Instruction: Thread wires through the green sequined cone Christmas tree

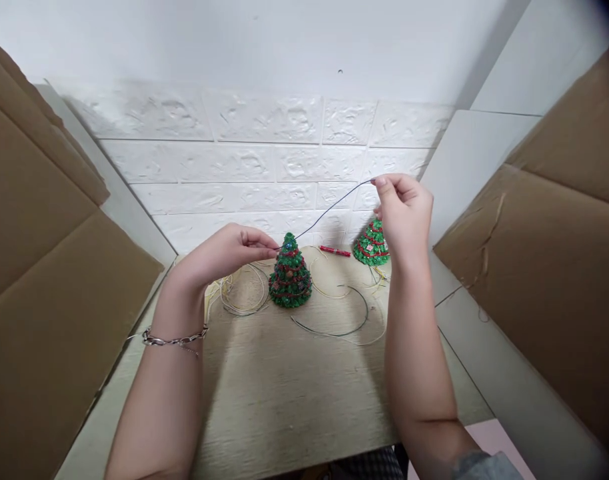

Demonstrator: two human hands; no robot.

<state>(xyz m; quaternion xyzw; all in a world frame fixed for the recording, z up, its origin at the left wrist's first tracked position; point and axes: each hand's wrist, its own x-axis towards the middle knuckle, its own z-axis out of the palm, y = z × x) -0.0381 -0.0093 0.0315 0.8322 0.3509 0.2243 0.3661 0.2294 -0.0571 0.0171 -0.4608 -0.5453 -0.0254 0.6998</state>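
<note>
Far left, brown corrugated cardboard panel [44, 200] stands along the side; can't tell if it's part of a box, inside not visible. Silver chain bracelet [172, 341] on left wrist. Left hand [239, 248] comes in from the left, thumb and fingertips pinched together on the thin dark blue cord [335, 203], right beside the top of the cone-shaped green Christmas tree with red garland [290, 277]. Tangled pale yellow and white strands [229, 288] lie behind and below that hand. Tree stands upright on the light wooden desk [284, 387], roughly mid-view, just right of the left fingertips, below and left of the right hand [404, 207]. Cord runs from the tree's top up to the right, fairly slack. Loose dark green curved strand [368, 310] lies right of the tree. Short glossy red stick [334, 251] near the back. Second green tree with red bands [369, 248], partly hidden behind right hand. Right hand raised, thumb and forefinger gripping the cord's upper end. Far right, another brown cardboard panel [549, 267].
</note>
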